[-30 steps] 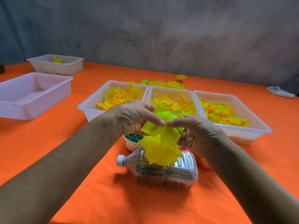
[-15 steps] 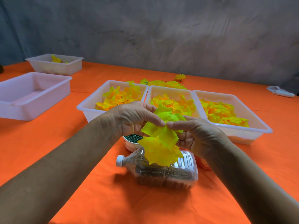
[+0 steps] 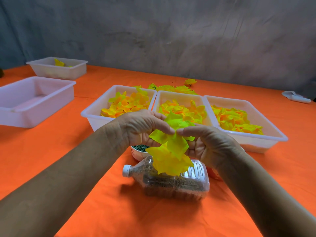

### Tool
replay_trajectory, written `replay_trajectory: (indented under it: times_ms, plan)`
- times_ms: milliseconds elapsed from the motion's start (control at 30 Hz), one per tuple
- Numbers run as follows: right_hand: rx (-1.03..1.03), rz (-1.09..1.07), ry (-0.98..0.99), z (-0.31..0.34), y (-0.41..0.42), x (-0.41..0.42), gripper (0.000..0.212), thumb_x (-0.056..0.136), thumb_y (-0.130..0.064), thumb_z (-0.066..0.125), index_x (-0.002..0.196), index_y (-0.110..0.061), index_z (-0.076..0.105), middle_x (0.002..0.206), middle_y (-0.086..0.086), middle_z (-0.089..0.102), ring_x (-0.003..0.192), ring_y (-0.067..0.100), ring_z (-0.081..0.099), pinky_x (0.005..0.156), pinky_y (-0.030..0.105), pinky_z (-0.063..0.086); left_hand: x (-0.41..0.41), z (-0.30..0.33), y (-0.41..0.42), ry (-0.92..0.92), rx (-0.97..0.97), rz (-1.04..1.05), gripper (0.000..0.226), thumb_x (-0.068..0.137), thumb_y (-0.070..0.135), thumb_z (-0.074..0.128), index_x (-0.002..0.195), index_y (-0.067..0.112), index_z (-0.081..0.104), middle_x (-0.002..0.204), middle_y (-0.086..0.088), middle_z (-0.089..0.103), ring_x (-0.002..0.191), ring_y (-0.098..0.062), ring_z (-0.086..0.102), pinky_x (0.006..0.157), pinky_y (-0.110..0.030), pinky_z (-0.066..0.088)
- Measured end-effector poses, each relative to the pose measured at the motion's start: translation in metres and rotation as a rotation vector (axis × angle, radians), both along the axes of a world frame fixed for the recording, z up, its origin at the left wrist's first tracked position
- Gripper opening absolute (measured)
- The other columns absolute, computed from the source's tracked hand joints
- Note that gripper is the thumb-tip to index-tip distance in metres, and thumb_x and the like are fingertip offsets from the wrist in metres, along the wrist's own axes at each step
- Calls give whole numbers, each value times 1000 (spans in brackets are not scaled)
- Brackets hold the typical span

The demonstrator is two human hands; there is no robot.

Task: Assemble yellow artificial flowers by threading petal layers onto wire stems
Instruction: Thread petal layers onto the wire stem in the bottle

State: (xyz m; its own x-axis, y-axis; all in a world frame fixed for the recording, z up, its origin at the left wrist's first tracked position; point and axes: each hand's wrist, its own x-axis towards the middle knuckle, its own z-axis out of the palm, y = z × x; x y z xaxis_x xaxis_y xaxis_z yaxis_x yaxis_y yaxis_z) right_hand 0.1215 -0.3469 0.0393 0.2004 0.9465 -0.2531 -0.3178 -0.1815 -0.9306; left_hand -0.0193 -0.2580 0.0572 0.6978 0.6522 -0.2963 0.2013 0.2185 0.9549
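While two hands (image 3: 171, 134) pinch: five trays (image 3: 95, 115).

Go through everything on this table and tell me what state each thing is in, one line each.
Left hand: pinching the petal layers.
Right hand: pinching the same layers.
Petal layers: held above the bottle.
Bottle: on its side, capped, partly filled.
Three near trays: holding loose petals.
Large left tray: looks empty.
Far tray: few petals inside.
Small cup: holding green pieces.
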Motion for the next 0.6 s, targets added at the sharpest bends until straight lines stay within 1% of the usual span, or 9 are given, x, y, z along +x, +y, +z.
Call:
replay_trajectory:
  times_ms: [67, 100, 200, 233, 333, 400, 500, 567, 600]
  plan:
    - [-15, 3, -7, -1, 0, -1, 56, 50, -2, 69, 106, -3, 63, 87, 14, 73, 62, 24, 71, 56, 32, 59, 1, -2, 0, 9, -11, 5, 59, 77, -5, 66, 132, 6, 47, 131, -14, 51, 92, -20, 56, 54, -29, 48]
    - [-17, 3, -4, -2, 0, -1, 54, 51, -2, 68, 105, -3, 63, 87, 14, 73, 62, 24, 71, 55, 31, 58, 1, -3, 1, 7, -20, 6, 57, 77, -5, 65, 130, 6, 48, 132, -14, 51, 92, -20, 56, 54, -30, 47]
    - [-18, 4, 27, -3, 0, -1, 41, 52, -4, 67, 93, -5, 65, 81, 12, 73, 60, 23, 70, 53, 29, 58, 1, -5, 1, -22, -52, 21, 43, 77, -5, 65, 115, 11, 52, 120, -11, 54, 84, -17, 58, 55, -31, 47]
    - [-23, 0, 33, -3, 0, -1, 39, 53, -3, 66, 92, -5, 65, 81, 12, 73, 60, 23, 70, 53, 30, 58, 2, -5, 2, -23, -58, 24, 41, 77, -5, 65, 113, 11, 52, 116, -10, 55, 81, -16, 58, 55, -31, 46]
    - [-52, -11, 36, -4, 0, -2, 41, 54, -2, 66, 95, -4, 64, 80, 12, 73, 59, 23, 70, 50, 30, 57, 3, -7, 2, -2, -61, 9, 52, 79, -4, 63, 128, 8, 49, 108, -9, 59, 75, -16, 61, 57, -30, 46]
    - [-71, -17, 23, -4, 0, -2, 39, 61, 2, 66, 99, -3, 63, 82, 13, 73, 60, 24, 70, 50, 29, 56, 3, -7, 2, -2, -62, 6, 57, 81, -3, 62, 134, 7, 45, 104, -9, 60, 73, -16, 61, 59, -30, 46]
    - [-73, -44, -45, -2, 0, -2, 26, 72, 4, 66, 94, -9, 60, 78, 10, 73, 57, 22, 70, 50, 28, 56, 3, -6, 2, 8, -45, -4, 58, 81, -3, 62, 135, 7, 44, 101, -8, 60, 74, -16, 61, 60, -31, 46]
    - [-54, -78, -90, 1, -2, -2, 31, 71, 5, 69, 90, -14, 53, 71, 7, 73, 52, 19, 68, 48, 26, 53, 3, -5, 2, 23, -14, -10, 55, 80, -2, 64, 132, 6, 48, 101, -8, 61, 78, -17, 61, 62, -31, 47]
    - [-40, -79, -117, 2, -3, -1, 33, 70, 5, 70, 90, -14, 52, 70, 6, 72, 51, 17, 67, 46, 24, 51, 3, -5, 2, 33, 4, -10, 54, 79, -2, 65, 129, 6, 50, 103, -9, 60, 84, -18, 60, 63, -32, 47]
